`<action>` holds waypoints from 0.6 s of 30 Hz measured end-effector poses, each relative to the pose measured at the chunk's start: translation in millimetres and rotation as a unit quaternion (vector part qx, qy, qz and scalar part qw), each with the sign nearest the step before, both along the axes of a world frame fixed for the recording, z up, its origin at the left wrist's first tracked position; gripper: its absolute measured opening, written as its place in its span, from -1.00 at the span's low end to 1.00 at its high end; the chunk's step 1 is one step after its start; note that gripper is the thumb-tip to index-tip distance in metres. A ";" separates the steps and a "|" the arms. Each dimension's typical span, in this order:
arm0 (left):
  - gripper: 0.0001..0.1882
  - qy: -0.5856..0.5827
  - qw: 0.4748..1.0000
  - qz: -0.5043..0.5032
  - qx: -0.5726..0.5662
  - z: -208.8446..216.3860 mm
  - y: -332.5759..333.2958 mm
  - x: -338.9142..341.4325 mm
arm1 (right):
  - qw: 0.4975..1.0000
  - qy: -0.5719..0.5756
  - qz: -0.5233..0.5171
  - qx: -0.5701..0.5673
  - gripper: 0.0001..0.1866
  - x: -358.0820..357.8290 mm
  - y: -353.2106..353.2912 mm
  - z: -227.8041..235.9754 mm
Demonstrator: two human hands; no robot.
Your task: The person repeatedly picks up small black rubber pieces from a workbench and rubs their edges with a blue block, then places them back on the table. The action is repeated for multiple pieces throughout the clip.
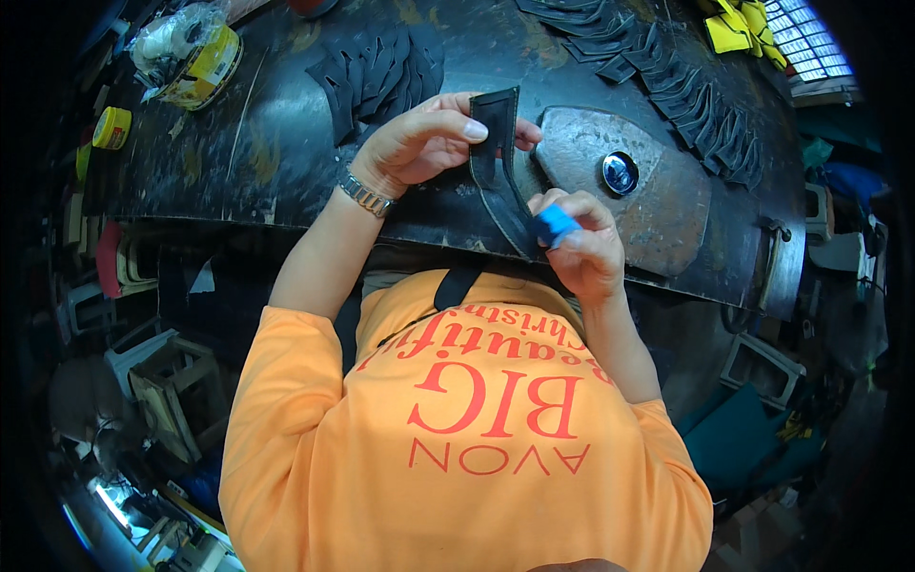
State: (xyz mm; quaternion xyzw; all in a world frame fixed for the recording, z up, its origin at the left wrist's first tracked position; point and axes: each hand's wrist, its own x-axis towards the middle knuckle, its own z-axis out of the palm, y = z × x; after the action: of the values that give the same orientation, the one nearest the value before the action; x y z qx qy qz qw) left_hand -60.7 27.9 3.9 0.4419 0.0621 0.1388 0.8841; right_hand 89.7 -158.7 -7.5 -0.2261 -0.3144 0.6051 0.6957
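A black leather-like strip (496, 114) with lines along its edges hangs between my hands above the near edge of the table. My left hand (429, 143) is closed on its upper end, the thumb lying on the front face. At the strip's lower end, my right hand (589, 250) is closed, fingertips at its edge. Something blue (555, 226), like tape or a wrap, sits at those right fingertips; I cannot tell whether it is wound round a finger or held. Beside the hands lies a flat worn slab (667, 224) bearing a small round container (620, 173) with a shiny dark inside.
Several similar black pieces lie in a fanned pile (376, 71) beyond my left hand. A long row of black pieces (696, 105) curves along the right of the dark table (238, 181). At the far left stand a yellow tub (205, 71) with plastic and a smaller yellow jar (111, 128).
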 end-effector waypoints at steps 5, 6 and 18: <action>-0.53 -0.102 0.994 -0.004 -0.034 -5.9 -6.9 5.3 | 0.981 0.166 0.051 -0.086 -0.70 -1.2 -3.6 -12.0; -0.57 -0.088 0.995 0.009 -0.033 -6.2 -7.9 5.3 | 0.980 0.170 0.055 -0.087 -0.70 -0.9 -3.7 -12.5; -0.87 0.008 0.988 0.149 0.031 -5.1 -18.8 8.3 | 0.940 -0.211 -0.247 -0.109 -0.78 -0.2 -6.8 20.6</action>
State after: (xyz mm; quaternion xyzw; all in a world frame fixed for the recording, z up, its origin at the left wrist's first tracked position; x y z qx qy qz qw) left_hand -52.4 9.1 -1.1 0.4559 0.1305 0.2672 0.8389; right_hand 89.5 -165.5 13.1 -0.4931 -0.3205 0.3832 0.7123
